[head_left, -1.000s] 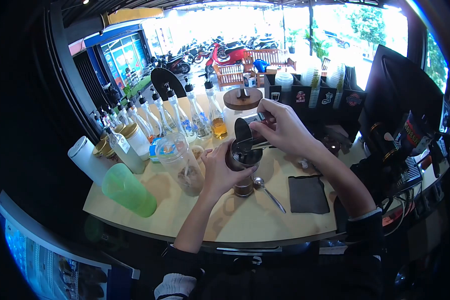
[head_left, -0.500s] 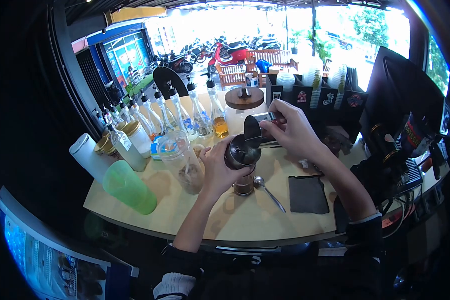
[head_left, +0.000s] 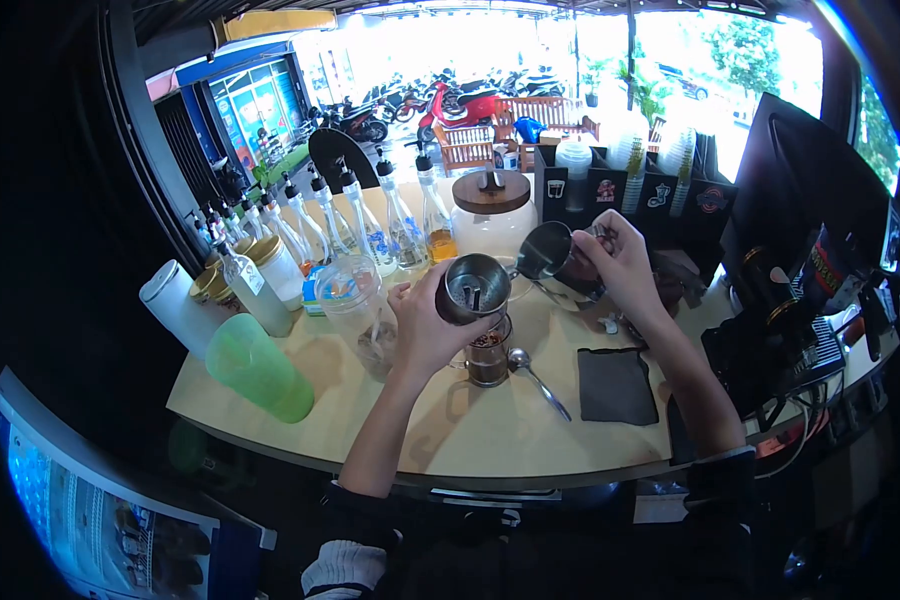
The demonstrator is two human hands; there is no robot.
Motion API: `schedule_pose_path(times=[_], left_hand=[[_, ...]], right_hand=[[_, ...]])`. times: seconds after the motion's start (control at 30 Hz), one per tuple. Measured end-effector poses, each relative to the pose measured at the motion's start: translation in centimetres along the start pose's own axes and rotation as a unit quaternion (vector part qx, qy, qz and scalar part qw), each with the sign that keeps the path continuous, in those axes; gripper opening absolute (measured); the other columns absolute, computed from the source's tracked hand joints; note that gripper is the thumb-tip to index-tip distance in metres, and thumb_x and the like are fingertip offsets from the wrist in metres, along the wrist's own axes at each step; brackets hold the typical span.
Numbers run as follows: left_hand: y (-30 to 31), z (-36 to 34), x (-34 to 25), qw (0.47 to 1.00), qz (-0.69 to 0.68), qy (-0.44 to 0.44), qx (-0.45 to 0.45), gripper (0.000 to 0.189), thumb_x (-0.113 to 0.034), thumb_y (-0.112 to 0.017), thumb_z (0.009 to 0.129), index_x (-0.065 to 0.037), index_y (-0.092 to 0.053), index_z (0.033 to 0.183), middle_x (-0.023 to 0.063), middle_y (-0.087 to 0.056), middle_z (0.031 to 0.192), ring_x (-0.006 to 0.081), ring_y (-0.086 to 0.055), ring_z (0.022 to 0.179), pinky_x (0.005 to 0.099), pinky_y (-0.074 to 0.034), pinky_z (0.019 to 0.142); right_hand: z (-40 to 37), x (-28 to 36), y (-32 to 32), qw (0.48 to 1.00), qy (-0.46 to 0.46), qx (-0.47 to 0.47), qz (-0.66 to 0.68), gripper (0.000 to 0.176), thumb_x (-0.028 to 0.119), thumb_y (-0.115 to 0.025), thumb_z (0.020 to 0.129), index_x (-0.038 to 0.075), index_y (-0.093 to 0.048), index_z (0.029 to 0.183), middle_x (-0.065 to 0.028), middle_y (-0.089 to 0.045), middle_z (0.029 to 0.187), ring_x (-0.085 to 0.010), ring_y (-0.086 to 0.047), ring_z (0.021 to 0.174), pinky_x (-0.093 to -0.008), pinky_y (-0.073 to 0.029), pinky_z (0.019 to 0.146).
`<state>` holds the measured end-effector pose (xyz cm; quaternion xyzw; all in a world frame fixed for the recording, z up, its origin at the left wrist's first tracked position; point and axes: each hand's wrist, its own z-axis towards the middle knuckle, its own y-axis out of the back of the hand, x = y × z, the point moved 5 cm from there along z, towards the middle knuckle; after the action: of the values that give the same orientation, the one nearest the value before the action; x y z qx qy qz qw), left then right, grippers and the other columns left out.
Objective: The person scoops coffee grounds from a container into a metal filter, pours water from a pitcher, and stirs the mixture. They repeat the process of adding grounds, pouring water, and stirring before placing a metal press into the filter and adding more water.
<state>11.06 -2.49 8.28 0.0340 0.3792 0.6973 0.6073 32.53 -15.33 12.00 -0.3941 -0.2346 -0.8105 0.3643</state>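
Observation:
My left hand (head_left: 425,320) is wrapped round a metal cup (head_left: 477,285), its mouth tipped toward me and its inside shiny. My right hand (head_left: 615,260) grips a smaller dark metal cup (head_left: 546,250), tilted with its rim to the left, a little apart from the first. Right below the left-hand cup stands a clear glass mug (head_left: 488,365) with brown contents, partly hidden by that cup. A metal spoon (head_left: 540,385) lies to the mug's right. Close to my left wrist stands a tall clear plastic container (head_left: 355,290) with something brown at its bottom.
A green tumbler (head_left: 260,370) and white-bodied containers (head_left: 175,300) stand left. Pump bottles (head_left: 400,225) line the back beside a wooden-lidded jar (head_left: 495,220). A dark cloth (head_left: 615,388) lies right, before the black cup holder (head_left: 635,195) and a black machine (head_left: 770,350).
My right hand has moved right and slightly up, taking the dark cup away from over the left-hand cup. The left-hand cup has risen slightly, showing more of the glass mug.

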Motion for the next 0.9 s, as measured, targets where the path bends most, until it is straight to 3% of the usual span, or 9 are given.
schedule_pose_path(times=[0.17,0.47,0.53,0.63,0.7,0.77,0.83,0.9], left_hand=[[0.6,0.6,0.3,0.999,-0.046,0.011,0.019,0.077,-0.048,-0.084,0.059,-0.012,-0.057,0.121,0.0065,-0.068,0.102,0.0198,-0.061,0.104,0.0473,-0.027,0.099],[0.0,0.6,2.4,0.984,-0.128,0.093,0.081,0.083,-0.050,-0.086,0.054,-0.010,-0.058,0.121,0.0102,-0.068,0.104,0.0288,-0.058,0.100,0.0419,-0.033,0.100],[-0.1,0.6,2.2,0.981,-0.121,0.099,0.113,0.075,-0.025,-0.089,0.059,-0.001,-0.057,0.122,0.0110,-0.064,0.113,0.0195,-0.057,0.114,0.0346,-0.042,0.102],[-0.4,0.4,2.2,0.979,-0.129,0.097,0.127,0.080,-0.026,-0.089,0.059,-0.001,-0.054,0.126,0.0114,-0.063,0.117,0.0199,-0.057,0.114,0.0351,-0.041,0.103],[-0.5,0.3,1.9,0.975,-0.140,0.101,0.140,0.082,-0.027,-0.089,0.059,-0.001,-0.052,0.128,0.0113,-0.062,0.118,0.0202,-0.056,0.115,0.0354,-0.041,0.104],[-0.9,0.1,2.0,0.971,-0.150,0.104,0.152,0.084,-0.027,-0.089,0.060,-0.002,-0.051,0.130,0.0112,-0.061,0.120,0.0205,-0.056,0.115,0.0356,-0.040,0.104],[-1.1,0.0,2.3,0.974,-0.177,0.089,0.111,0.085,-0.044,-0.087,0.058,-0.004,-0.055,0.127,0.0144,-0.066,0.113,0.0262,-0.061,0.109,0.0393,-0.037,0.104],[-1.2,0.0,2.2,0.972,-0.170,0.096,0.134,0.084,-0.037,-0.088,0.059,-0.003,-0.053,0.128,0.0132,-0.064,0.116,0.0238,-0.059,0.112,0.0381,-0.039,0.104]], right_hand=[[-1.7,-2.8,1.0,0.999,-0.023,-0.039,0.030,0.021,0.010,-0.064,0.091,0.006,-0.048,0.078,0.0036,-0.050,0.067,-0.0007,-0.046,0.062,-0.0190,-0.038,0.053],[-6.0,-10.7,2.2,0.985,-0.125,-0.090,0.077,0.020,0.010,-0.066,0.089,0.008,-0.050,0.077,0.0059,-0.050,0.069,-0.0004,-0.046,0.064,-0.0179,-0.035,0.057],[-6.4,-13.4,2.3,0.982,-0.122,-0.085,0.118,0.021,0.011,-0.065,0.090,0.009,-0.049,0.077,0.0045,-0.052,0.069,-0.0006,-0.049,0.063,-0.0176,-0.037,0.053],[-7.4,-13.8,1.6,0.972,-0.125,-0.095,0.176,0.022,0.011,-0.063,0.092,0.010,-0.047,0.078,0.0025,-0.055,0.070,-0.0024,-0.054,0.063,-0.0182,-0.043,0.052],[-8.0,-14.5,1.6,0.978,-0.143,-0.099,0.114,0.022,0.010,-0.060,0.094,0.009,-0.045,0.078,0.0005,-0.057,0.072,-0.0049,-0.057,0.063,-0.0205,-0.050,0.054],[-8.5,-13.9,1.1,0.975,-0.147,-0.108,0.127,0.022,0.010,-0.059,0.094,0.010,-0.045,0.078,0.0007,-0.056,0.072,-0.0051,-0.057,0.063,-0.0203,-0.050,0.054],[-8.8,-14.0,0.8,0.972,-0.151,-0.116,0.140,0.022,0.009,-0.059,0.094,0.010,-0.045,0.078,0.0010,-0.056,0.071,-0.0053,-0.057,0.064,-0.0200,-0.050,0.054],[-9.1,-15.2,0.5,0.961,-0.152,-0.132,0.191,0.022,0.011,-0.059,0.095,0.010,-0.045,0.078,0.0026,-0.052,0.070,-0.0033,-0.054,0.064,-0.0177,-0.042,0.051]])
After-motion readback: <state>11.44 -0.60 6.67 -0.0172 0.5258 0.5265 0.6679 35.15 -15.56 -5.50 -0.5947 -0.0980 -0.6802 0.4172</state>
